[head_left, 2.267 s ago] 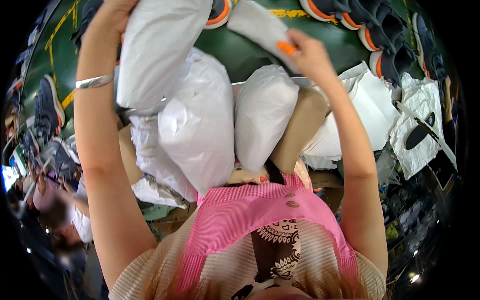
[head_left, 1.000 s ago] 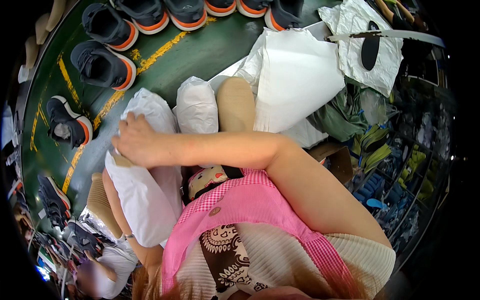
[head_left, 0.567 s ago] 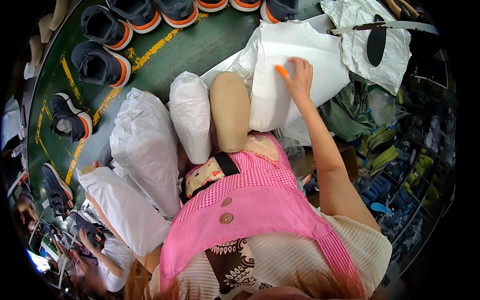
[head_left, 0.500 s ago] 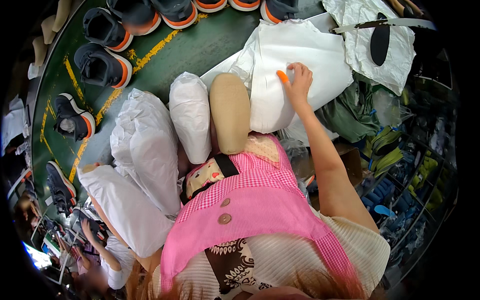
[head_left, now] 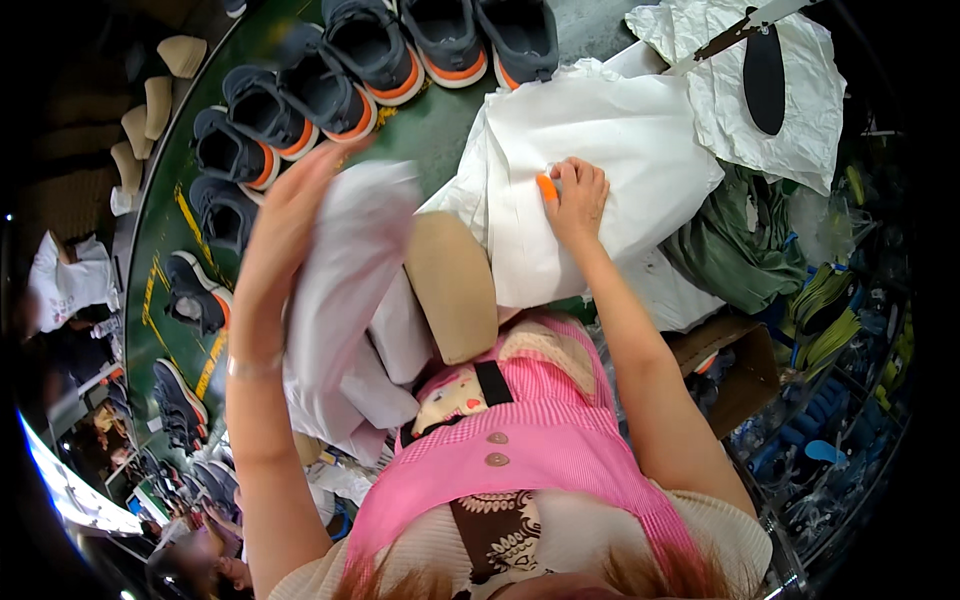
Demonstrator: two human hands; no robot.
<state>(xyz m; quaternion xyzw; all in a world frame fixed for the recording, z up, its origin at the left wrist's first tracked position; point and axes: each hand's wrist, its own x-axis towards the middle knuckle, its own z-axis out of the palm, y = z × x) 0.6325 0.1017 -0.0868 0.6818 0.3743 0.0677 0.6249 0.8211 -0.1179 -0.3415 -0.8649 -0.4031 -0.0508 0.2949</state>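
Fingers stretched, my left hand [head_left: 292, 210] lies along the side of a white paper-wrapped shoe form [head_left: 350, 255]. Both are blurred, so its grip is unclear. More wrapped forms [head_left: 400, 335] lie beneath it, beside a bare beige shoe form [head_left: 452, 290] against my pink apron [head_left: 510, 430]. My right hand [head_left: 578, 205], with an orange cover on the thumb, is on a stack of white paper sheets [head_left: 620, 135]. Its fingers are drawn in, pinching at the top sheet.
Dark sneakers with orange heels [head_left: 375, 50] line the green table [head_left: 185, 215]. At the far right, a crumpled sheet holds a black insole [head_left: 763, 80] beside a metal strip [head_left: 735, 35]. A green bag [head_left: 745, 240], a cardboard box [head_left: 735, 375] and blue-filled racks [head_left: 800, 420] are to the right.
My left hand has come up from under the wrapped form, which has swung upward and right across the others. My right hand's fingers have drawn together on the paper. The view has shifted.
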